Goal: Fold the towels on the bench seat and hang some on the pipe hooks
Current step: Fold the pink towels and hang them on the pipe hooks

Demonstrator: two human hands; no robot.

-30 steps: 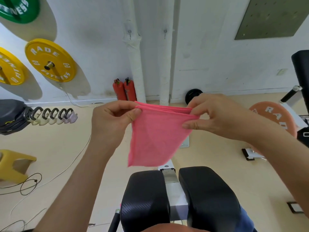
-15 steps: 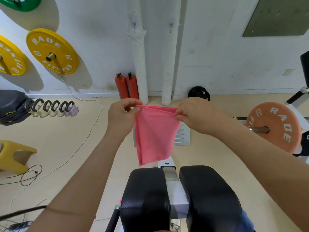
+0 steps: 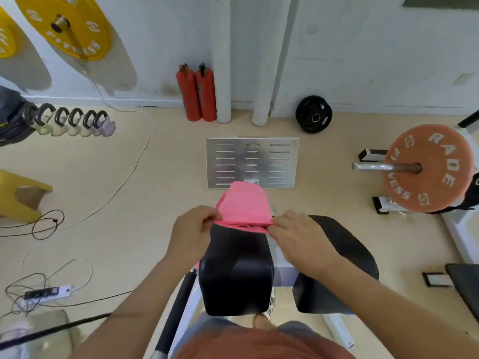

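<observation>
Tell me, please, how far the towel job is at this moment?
Done: the pink towel looks doubled; layered edges show. In hand: the left hand and right hand pinch its near edge at the far end of a black seat pad; the rest drapes beyond. Left: finishing the fold on the pad; no towel hangs on the visible part of the white pipes.

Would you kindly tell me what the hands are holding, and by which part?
The pink towel: the left hand pinches its near left corner, the right hand its near right corner, over the black bench pad.
</observation>
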